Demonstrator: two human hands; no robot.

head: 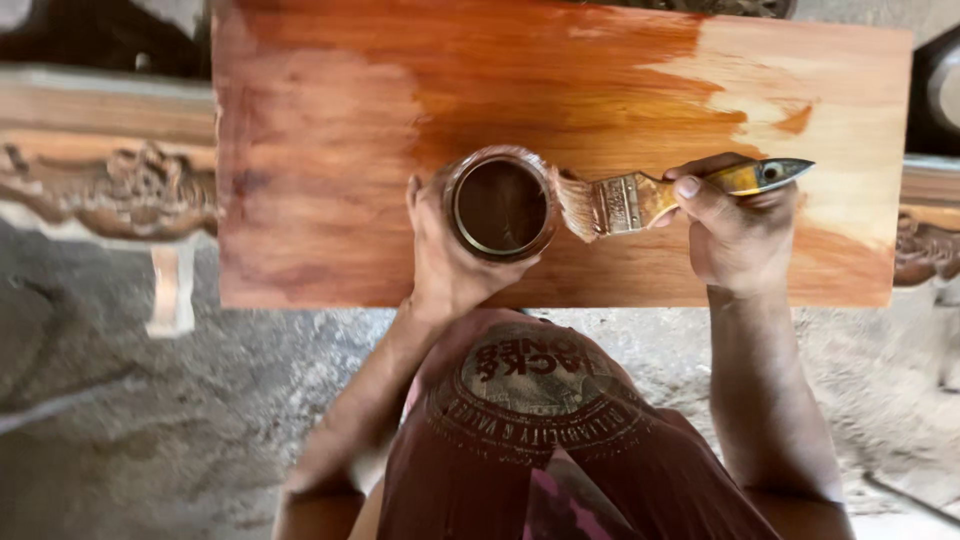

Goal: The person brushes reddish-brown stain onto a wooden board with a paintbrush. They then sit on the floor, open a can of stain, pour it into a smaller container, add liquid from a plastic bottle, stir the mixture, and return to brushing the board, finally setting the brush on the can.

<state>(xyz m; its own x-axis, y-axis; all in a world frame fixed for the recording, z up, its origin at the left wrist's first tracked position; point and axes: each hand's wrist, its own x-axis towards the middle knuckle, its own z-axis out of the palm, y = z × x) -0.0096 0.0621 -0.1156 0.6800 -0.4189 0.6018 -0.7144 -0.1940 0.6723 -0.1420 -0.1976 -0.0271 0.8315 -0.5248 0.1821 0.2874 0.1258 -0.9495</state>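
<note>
My left hand [443, 252] grips a small open jar [500, 203] of dark brown stain, held over a wide wooden board [330, 180]. My right hand [737, 230] holds a flat paintbrush [640, 198] by its yellow handle, pointing left. The bristles rest against the jar's right rim. Most of the board is stained reddish brown. A pale bare patch [850, 110] remains at the board's right end.
A carved wooden furniture piece [105, 175] lies to the left of the board, with another carved part [925, 245] at the right edge. Rough grey concrete floor [180, 420] lies below. My dark red shirt [530, 430] fills the bottom middle.
</note>
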